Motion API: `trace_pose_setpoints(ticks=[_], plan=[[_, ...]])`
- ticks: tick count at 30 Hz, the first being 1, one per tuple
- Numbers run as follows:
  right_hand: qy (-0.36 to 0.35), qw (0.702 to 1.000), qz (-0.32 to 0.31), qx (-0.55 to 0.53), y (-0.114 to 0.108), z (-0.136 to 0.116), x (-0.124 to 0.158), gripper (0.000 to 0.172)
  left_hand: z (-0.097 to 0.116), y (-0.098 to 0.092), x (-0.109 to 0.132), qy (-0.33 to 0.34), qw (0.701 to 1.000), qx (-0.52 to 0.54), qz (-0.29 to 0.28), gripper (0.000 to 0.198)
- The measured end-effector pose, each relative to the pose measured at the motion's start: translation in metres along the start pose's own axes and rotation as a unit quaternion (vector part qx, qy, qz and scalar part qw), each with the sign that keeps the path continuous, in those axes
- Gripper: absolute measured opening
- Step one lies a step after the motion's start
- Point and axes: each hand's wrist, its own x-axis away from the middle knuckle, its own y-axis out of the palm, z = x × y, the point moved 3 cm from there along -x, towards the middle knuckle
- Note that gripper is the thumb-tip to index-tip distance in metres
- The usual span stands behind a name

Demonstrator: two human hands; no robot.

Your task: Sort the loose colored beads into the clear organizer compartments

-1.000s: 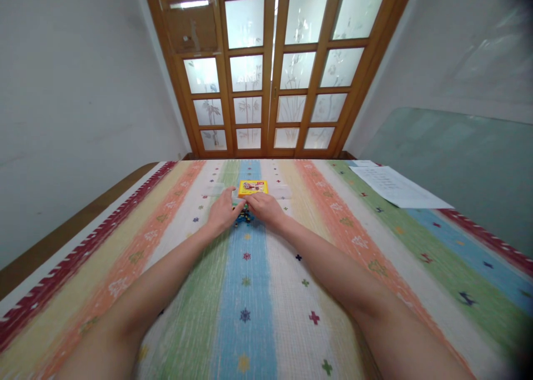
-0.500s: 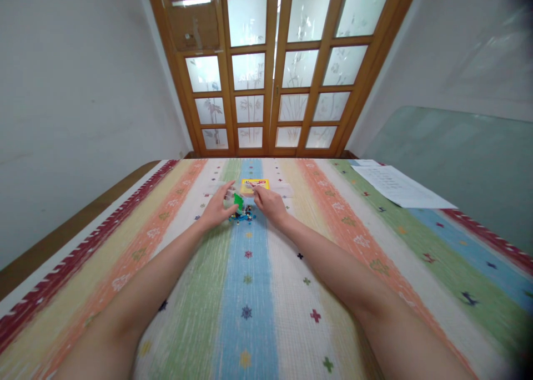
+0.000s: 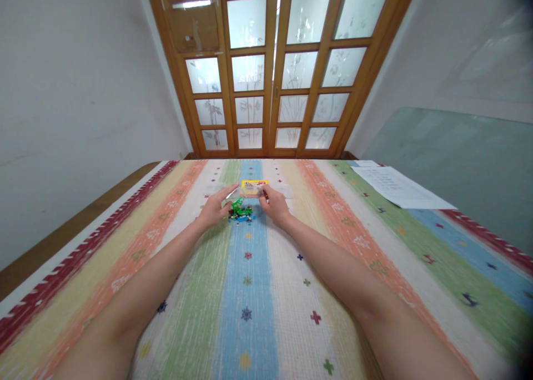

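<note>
A small heap of toy building bricks (image 3: 240, 212), green on top with blue and dark pieces below, lies on the blue stripe of the cloth. Just left of it is my left hand (image 3: 214, 208), its fingers closed on a clear plastic bag (image 3: 234, 192) whose edge catches the light. On the other side my right hand (image 3: 275, 204) is pinched at what looks like the same thin film; its outline is hard to make out. Beyond both hands a yellow card or box (image 3: 254, 185) with a red mark lies flat.
A striped tablecloth (image 3: 247, 269) covers the table. White printed sheets (image 3: 391, 186) lie at the far right. Clear plastic film (image 3: 283, 191) lies beside the yellow item. A greenish board (image 3: 462, 158) stands past the right edge, and wooden glazed doors (image 3: 272, 69) are behind.
Green bricks that were in the clear bag by my left hand now lie on the heap. My right hand has shifted slightly right and back from the yellow item.
</note>
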Motion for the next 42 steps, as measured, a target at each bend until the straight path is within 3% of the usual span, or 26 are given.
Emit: trace_pose_setpoints(ticks=[5, 11, 14, 19, 25, 32, 38, 42], plan=[[0.006, 1.0, -0.005, -0.014, 0.0, 0.002, 0.001, 0.021, 0.002, 0.001, -0.001, 0.019, 1.0, -0.017, 0.003, 0.066], [0.002, 1.0, 0.005, -0.011, 0.001, 0.004, 0.001, 0.025, 0.013, 0.001, -0.001, 0.086, 0.996, -0.027, -0.028, 0.069], [0.0, 1.0, 0.015, -0.01, 0.001, 0.003, 0.001, 0.026, 0.015, -0.001, -0.002, 0.086, 0.996, -0.03, -0.013, 0.066], [-0.019, 0.998, 0.045, -0.029, -0.002, -0.002, -0.001, 0.032, 0.003, -0.001, 0.0, 0.003, 1.0, -0.021, 0.005, 0.061], [-0.081, 0.995, 0.032, -0.05, -0.003, -0.017, -0.002, 0.038, -0.017, 0.012, 0.002, -0.121, 0.991, 0.06, -0.014, 0.079], [-0.209, 0.975, -0.068, -0.016, 0.003, -0.046, 0.005, 0.045, -0.022, 0.024, -0.002, -0.18, 0.938, 0.292, 0.049, 0.078], [-0.243, 0.966, -0.086, 0.016, 0.008, -0.054, 0.009, 0.053, -0.022, 0.027, -0.002, -0.225, 0.907, 0.338, 0.113, 0.071], [-0.221, 0.973, -0.071, 0.009, 0.01, -0.042, 0.009, 0.05, -0.038, 0.017, -0.003, -0.263, 0.89, 0.327, 0.18, 0.058]])
